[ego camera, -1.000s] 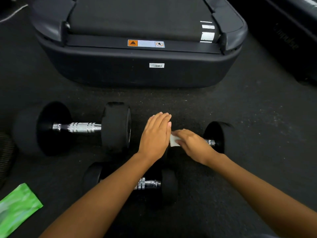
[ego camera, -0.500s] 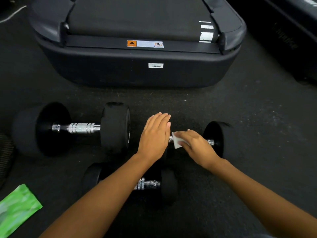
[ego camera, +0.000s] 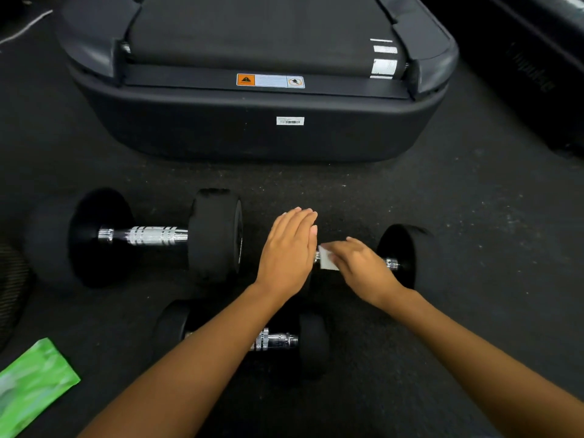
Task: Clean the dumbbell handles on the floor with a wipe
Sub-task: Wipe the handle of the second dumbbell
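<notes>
Three black dumbbells with chrome handles lie on the dark floor. The large dumbbell (ego camera: 151, 237) is at the left. A small dumbbell (ego camera: 278, 339) lies nearest me, partly under my left forearm. The right dumbbell (ego camera: 403, 257) has its left head hidden under my left hand (ego camera: 289, 254), which lies flat on it with fingers together. My right hand (ego camera: 360, 267) presses a white wipe (ego camera: 327, 259) onto that dumbbell's handle, of which only the chrome ends show.
The black rear end of a treadmill (ego camera: 252, 131) fills the floor just beyond the dumbbells. A green wipe packet (ego camera: 30, 387) lies at the lower left. A dark ribbed object (ego camera: 12, 289) sits at the left edge. Another dark machine base (ego camera: 537, 74) runs along the right.
My right hand has slid the wipe a little to the right along the handle. My left hand has stayed flat on the dumbbell's left head.
</notes>
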`<state>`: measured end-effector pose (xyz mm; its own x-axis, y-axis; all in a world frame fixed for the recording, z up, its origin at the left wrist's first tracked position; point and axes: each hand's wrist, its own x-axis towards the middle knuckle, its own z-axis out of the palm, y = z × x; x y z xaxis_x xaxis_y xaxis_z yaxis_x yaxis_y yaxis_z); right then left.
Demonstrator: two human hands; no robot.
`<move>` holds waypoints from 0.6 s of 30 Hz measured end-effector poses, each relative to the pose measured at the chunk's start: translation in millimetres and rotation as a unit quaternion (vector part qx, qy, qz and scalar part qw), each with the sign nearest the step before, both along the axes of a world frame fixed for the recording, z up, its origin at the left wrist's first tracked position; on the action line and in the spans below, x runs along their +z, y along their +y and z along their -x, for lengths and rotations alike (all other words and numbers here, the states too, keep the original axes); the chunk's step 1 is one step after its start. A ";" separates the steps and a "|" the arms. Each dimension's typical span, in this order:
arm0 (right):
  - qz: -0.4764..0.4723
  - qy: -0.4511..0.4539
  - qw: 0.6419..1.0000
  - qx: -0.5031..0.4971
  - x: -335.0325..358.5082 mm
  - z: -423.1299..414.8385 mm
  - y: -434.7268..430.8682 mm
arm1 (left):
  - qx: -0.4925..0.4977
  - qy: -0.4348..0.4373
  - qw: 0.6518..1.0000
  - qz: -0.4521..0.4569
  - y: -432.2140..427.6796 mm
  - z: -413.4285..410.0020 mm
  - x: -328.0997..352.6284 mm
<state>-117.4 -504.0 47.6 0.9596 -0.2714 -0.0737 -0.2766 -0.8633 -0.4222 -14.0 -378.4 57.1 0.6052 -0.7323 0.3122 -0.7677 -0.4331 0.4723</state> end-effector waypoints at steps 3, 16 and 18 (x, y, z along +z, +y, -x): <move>-0.021 0.055 0.997 -0.040 5.3 -4.8 -8.4 | 0.002 -0.006 1.000 0.006 0.7 -1.0 -1.1; -0.052 0.110 0.992 -0.034 11.1 -8.1 -16.3 | 0.005 -0.014 1.000 0.005 0.8 -1.1 0.3; -0.060 0.146 0.986 -0.050 12.7 -13.2 -18.0 | 0.007 -0.013 1.000 0.004 0.4 -1.6 0.1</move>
